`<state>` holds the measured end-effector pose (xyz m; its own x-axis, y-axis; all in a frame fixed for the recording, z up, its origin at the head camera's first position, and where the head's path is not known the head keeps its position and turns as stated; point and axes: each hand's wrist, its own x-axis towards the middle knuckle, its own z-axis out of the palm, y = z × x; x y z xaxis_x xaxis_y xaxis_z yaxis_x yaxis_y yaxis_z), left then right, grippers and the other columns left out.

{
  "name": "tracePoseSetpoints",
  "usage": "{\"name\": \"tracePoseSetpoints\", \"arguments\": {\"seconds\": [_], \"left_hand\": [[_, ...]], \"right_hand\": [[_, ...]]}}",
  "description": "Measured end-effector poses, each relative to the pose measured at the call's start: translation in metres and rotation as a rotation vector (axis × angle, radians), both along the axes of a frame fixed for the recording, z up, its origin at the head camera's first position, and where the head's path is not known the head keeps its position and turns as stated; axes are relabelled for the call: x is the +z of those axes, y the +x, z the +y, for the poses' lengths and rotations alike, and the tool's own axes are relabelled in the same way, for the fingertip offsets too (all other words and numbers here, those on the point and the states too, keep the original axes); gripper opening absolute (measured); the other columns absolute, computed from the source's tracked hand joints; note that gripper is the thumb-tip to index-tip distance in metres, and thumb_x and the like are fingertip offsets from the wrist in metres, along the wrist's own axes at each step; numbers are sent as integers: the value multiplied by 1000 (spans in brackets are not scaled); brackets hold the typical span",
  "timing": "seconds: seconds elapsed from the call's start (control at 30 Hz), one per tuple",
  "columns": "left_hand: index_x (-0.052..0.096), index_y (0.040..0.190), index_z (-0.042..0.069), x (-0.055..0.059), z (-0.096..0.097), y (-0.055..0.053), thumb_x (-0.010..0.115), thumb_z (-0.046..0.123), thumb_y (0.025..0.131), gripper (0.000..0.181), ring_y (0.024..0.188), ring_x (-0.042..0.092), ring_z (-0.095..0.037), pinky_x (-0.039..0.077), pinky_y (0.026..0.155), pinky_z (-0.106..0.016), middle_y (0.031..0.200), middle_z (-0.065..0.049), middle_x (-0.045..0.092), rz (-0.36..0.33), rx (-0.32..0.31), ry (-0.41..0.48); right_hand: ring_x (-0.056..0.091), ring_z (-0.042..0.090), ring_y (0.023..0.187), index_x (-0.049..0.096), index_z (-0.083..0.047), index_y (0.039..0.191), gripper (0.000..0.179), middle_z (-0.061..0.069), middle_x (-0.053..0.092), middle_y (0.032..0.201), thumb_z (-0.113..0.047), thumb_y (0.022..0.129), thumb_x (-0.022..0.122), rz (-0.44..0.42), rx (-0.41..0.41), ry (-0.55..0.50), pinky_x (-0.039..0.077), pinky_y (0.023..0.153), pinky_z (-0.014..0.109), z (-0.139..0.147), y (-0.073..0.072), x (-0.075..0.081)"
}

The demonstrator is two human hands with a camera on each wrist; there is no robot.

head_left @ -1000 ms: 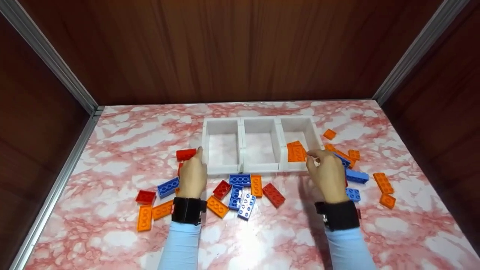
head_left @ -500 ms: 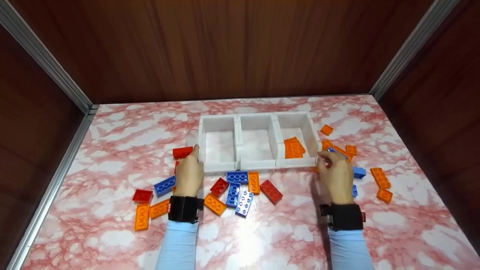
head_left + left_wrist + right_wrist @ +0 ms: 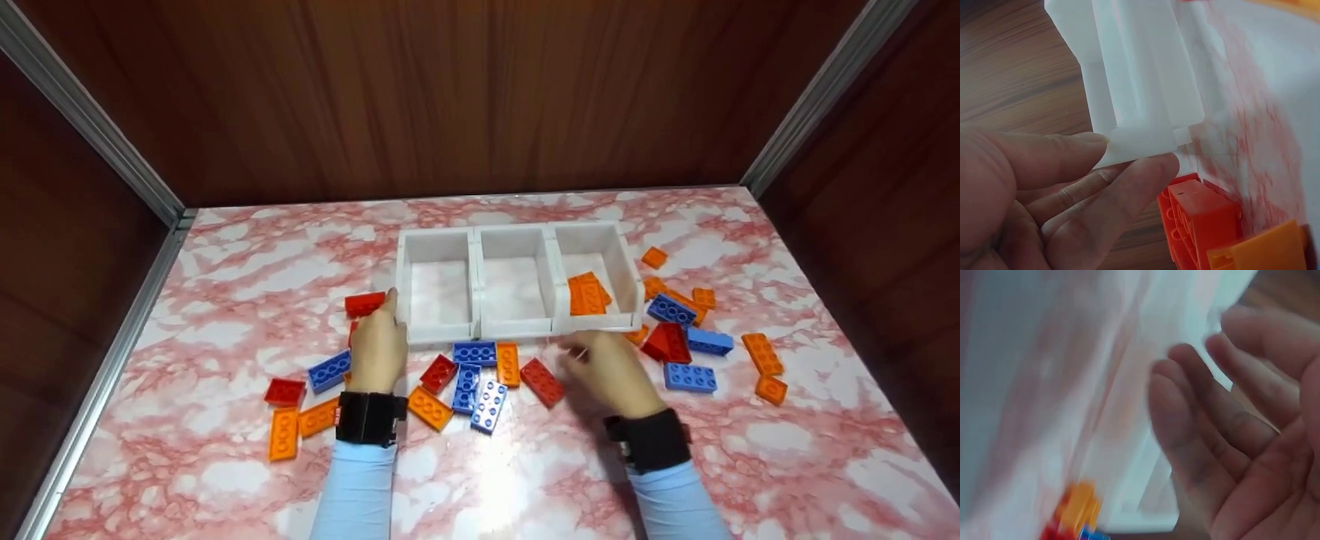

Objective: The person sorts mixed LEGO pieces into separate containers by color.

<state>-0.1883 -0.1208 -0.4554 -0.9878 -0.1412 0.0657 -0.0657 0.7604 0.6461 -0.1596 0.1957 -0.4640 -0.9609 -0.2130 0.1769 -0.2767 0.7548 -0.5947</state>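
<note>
My left hand (image 3: pixel 379 349) pinches the near left corner of a white three-compartment tray (image 3: pixel 517 328); in the left wrist view thumb and index finger meet the tray's edge (image 3: pixel 1145 135). Red toy bricks (image 3: pixel 1204 211) lie just beside that hand. Orange bricks (image 3: pixel 587 294) lie in the tray's right compartment, and the other two compartments show bare floors. My right hand (image 3: pixel 611 371), fingers loosely bent with nothing between them in the right wrist view, hovers in front of the tray's right compartment. A red brick (image 3: pixel 541 382) lies just left of it.
Blue, red and orange bricks are scattered in front of the tray, including a blue brick (image 3: pixel 489 406). More lie at the right, such as a blue brick (image 3: pixel 690 377), and at the left, such as an orange brick (image 3: pixel 283 433). Wooden walls (image 3: pixel 480 97) enclose the marbled table.
My right hand first moved away from the right compartment to the tray's near right corner, then swung left, uncovering bricks at the right. The left hand stays at the tray's corner.
</note>
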Motion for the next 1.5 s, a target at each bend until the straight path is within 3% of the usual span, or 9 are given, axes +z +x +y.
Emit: {"name": "tracePoseSetpoints", "arguments": {"seconds": [0.23, 0.47, 0.6, 0.73, 0.83, 1.03, 1.13, 1.27, 1.5], "left_hand": [[41, 149, 1, 0, 1, 0, 55, 4, 100, 51, 86, 68, -36, 54, 86, -48, 126, -27, 62, -2, -2, -8], [40, 150, 2, 0, 0, 0, 54, 4, 100, 52, 68, 63, -29, 56, 79, -45, 116, -27, 65, -9, 3, -2], [40, 150, 2, -2, -1, 0, 54, 3, 100, 52, 57, 56, -26, 54, 65, -41, 94, -25, 67, -5, 4, -8], [40, 149, 2, -3, -2, 1, 55, 4, 99, 53, 47, 48, -24, 45, 51, -37, 68, -17, 58, -1, 5, -27], [41, 149, 1, -3, -2, 1, 56, 4, 99, 52, 50, 51, -23, 50, 56, -37, 75, -18, 62, -1, 3, -31], [42, 148, 0, -1, 0, 0, 55, 3, 99, 50, 74, 66, -32, 56, 81, -45, 111, -27, 66, 9, 2, -6], [42, 148, 1, 0, 1, 0, 56, 3, 99, 51, 85, 68, -36, 55, 84, -46, 121, -27, 64, 11, -2, -4], [43, 148, 1, 0, 1, 0, 56, 3, 98, 52, 73, 66, -32, 56, 75, -45, 111, -27, 67, 12, -9, -16], [43, 148, 2, 1, -2, 1, 57, 3, 98, 52, 64, 62, -29, 56, 68, -44, 102, -26, 68, 10, -11, -23]], "right_hand": [[65, 21, 72, 74, -8, 91, 14, 4, 70, 82, -11, 80, 82, 49, 69, 98, 55, 67, 38, -24, 7, -4], [53, 17, 64, 71, -7, 90, 24, 2, 62, 72, -16, 75, 87, 39, 117, 176, 48, 61, 34, -29, 10, -5], [51, 16, 63, 70, -8, 97, 33, 1, 60, 72, -18, 72, 89, -55, 104, 187, 45, 59, 33, -31, 12, -2], [50, 17, 63, 69, -7, 104, 39, 2, 61, 74, -12, 71, 88, -127, 91, 188, 46, 60, 34, -33, 14, 0], [53, 19, 66, 70, -6, 105, 36, 3, 63, 78, -7, 72, 86, -123, 81, 205, 48, 64, 37, -33, 16, 0], [60, 23, 74, 72, -4, 109, 33, 8, 70, 91, -4, 77, 81, -72, 47, 208, 54, 71, 39, -23, 15, 10], [64, 26, 78, 72, -2, 111, 33, 12, 71, 97, -3, 79, 79, 36, 45, 162, 56, 74, 41, -16, 12, 16], [66, 28, 81, 71, 3, 114, 34, 17, 71, 99, -4, 81, 79, 164, 61, 118, 57, 76, 41, -18, 3, 28], [67, 28, 76, 67, 6, 120, 38, 21, 71, 100, -6, 85, 75, 180, 31, 16, 58, 67, 37, -51, -37, 42]]}}
